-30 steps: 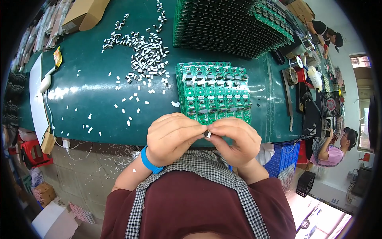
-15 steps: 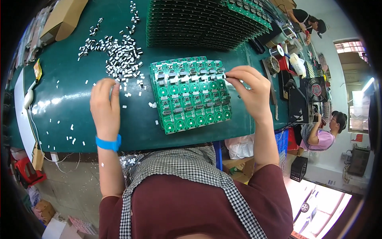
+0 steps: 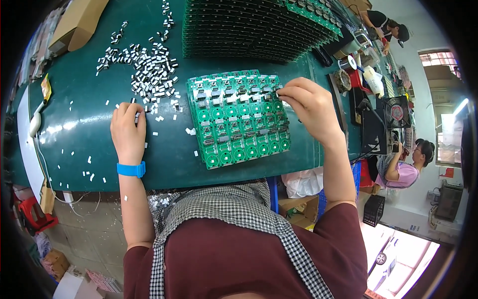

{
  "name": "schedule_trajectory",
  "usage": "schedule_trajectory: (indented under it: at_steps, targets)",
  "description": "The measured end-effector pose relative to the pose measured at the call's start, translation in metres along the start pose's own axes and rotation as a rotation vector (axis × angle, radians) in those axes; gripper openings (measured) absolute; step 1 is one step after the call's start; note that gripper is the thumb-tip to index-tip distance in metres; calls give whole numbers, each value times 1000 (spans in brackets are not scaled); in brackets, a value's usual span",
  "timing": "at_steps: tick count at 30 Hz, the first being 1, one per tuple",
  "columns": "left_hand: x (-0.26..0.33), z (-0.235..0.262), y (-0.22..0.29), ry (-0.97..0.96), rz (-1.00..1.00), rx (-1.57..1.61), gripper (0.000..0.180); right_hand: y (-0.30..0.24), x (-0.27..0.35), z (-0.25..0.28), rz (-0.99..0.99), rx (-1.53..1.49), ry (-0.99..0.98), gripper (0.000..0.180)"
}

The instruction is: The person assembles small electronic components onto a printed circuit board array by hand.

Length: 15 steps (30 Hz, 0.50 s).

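Note:
A stack of green circuit boards [image 3: 234,134] lies on the table in front of me, its top panel divided into several small units with round outlines and dark and white parts. At its upper right edge, my right hand [image 3: 311,107] pinches with thumb and forefinger; whatever sits between the tips is too small to name. My left hand [image 3: 128,130] rests on the table left of the boards, fingers curled and thumb near the forefinger, their contents hidden. Just beyond it spreads a loose pile of small black-and-white block-shaped components [image 3: 152,74]. A blue band [image 3: 131,169] circles my left wrist.
A tall stack of green circuit boards [image 3: 239,32] stands at the back. White scraps dot the green table [image 3: 74,119]. An open cardboard box [image 3: 79,25] lies back left. A solder-type spool [image 3: 347,63] and a fan [image 3: 397,111] are at right, with two people beyond.
My right hand has shifted slightly left, its fingertips now over the top board's edge. My left hand has moved a little left and down, away from the pile.

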<state>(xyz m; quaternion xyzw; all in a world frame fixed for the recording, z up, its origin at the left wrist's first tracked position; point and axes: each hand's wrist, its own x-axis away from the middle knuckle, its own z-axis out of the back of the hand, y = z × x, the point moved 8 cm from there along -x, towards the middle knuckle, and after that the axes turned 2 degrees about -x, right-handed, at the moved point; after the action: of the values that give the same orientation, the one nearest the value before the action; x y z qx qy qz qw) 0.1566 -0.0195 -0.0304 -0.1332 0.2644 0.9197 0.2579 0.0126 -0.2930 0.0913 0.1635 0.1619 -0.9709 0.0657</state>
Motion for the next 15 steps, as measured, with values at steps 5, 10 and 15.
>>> schedule_trajectory:
  at_steps: [5, 10, 15]
  targets:
    - [0, 0, -8, 32, -4, 71, 4, 2, -1, -4, -2, -31, -13, 11]
    - [0, 9, -11, 77, -2, 29, 14, -1, 2, -10, 3, 25, 34, 13]
    - [6, 19, -24, 122, 266, 577, 26, -21, 5, 6, -66, 84, 112, 19]
